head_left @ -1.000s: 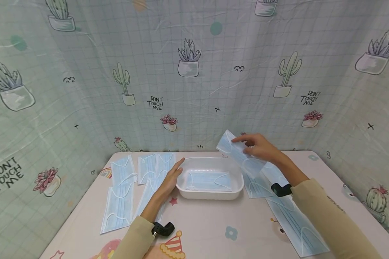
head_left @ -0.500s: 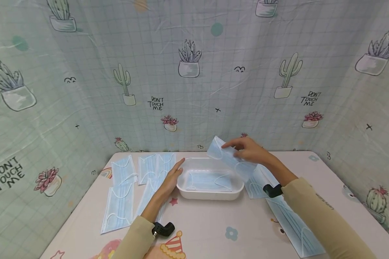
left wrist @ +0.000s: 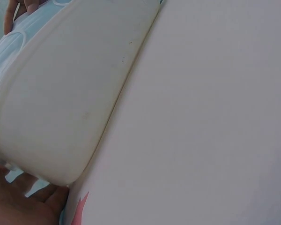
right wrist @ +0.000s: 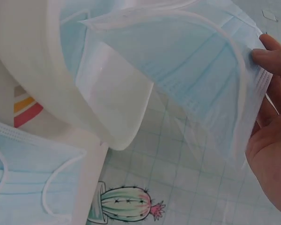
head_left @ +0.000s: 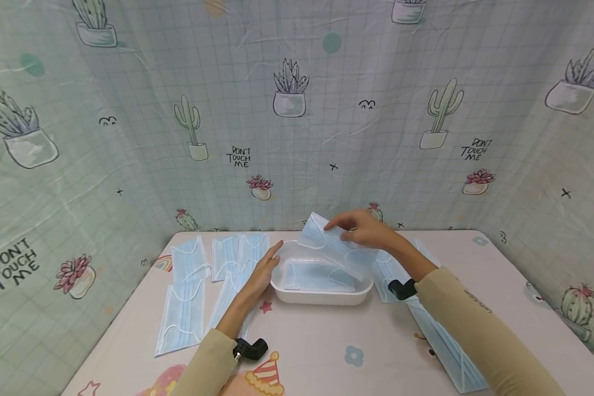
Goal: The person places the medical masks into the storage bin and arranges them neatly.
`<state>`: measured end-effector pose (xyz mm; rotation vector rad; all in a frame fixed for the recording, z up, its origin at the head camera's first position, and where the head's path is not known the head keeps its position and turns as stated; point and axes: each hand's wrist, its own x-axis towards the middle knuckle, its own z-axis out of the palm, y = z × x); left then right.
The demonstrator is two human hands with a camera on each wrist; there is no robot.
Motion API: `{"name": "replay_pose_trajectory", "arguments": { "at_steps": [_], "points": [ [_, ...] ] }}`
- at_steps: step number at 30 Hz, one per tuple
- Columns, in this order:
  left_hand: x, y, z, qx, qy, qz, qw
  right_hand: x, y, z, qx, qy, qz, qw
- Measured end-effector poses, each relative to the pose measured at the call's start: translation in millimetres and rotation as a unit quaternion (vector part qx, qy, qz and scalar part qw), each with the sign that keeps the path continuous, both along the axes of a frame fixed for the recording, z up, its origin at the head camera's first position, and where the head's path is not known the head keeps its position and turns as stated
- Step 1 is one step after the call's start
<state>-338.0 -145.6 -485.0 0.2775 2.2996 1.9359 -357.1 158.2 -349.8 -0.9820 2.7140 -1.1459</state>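
A white plastic tray [head_left: 322, 298] stands mid-table with a light blue face mask [head_left: 309, 276] lying flat inside. My left hand [head_left: 261, 275] rests against the tray's left end, fingers fairly straight along its outer wall; the left wrist view shows its fingers [left wrist: 37, 199] touching that end. Over the tray's back right part, my right hand [head_left: 363, 231] pinches another face mask [head_left: 334, 246] between thumb and fingers. This mask hangs tilted, its lower corner reaching over the tray's inside. In the right wrist view the held mask [right wrist: 187, 70] is bent, its ear loop showing.
Several face masks [head_left: 180, 313] lie flat on the left of the patterned table [head_left: 317, 352]. More masks [head_left: 447, 346] lie on the right, partly under my right forearm. A cactus-print curtain [head_left: 297, 137] closes off the back and sides.
My right hand has moved left and slightly down with the face mask, from right of the tray to over it. My left hand and the tray have stayed in place.
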Motion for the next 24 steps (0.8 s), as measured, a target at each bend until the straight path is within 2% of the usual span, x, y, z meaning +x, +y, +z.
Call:
{"name": "replay_pose_trajectory", "arguments": {
  "at_steps": [6, 14, 24],
  "points": [
    [0.4, -0.1, -0.9, -0.001, 0.004, 0.001, 1.0000, -3.2, -11.3, -3.4, 0.003, -0.002, 0.032, 0.9995],
    [1.4, 0.5, -2.2, -0.007, 0.007, 0.001, 1.0000, -5.7, -21.2, -6.6, 0.023, -0.031, 0.064, 0.9972],
    [1.7, 0.8, -3.3, -0.002, 0.007, 0.004, 1.0000, -6.9, -31.8, -11.6, 0.056, -0.066, 0.131, 0.9876]
  ]
}}
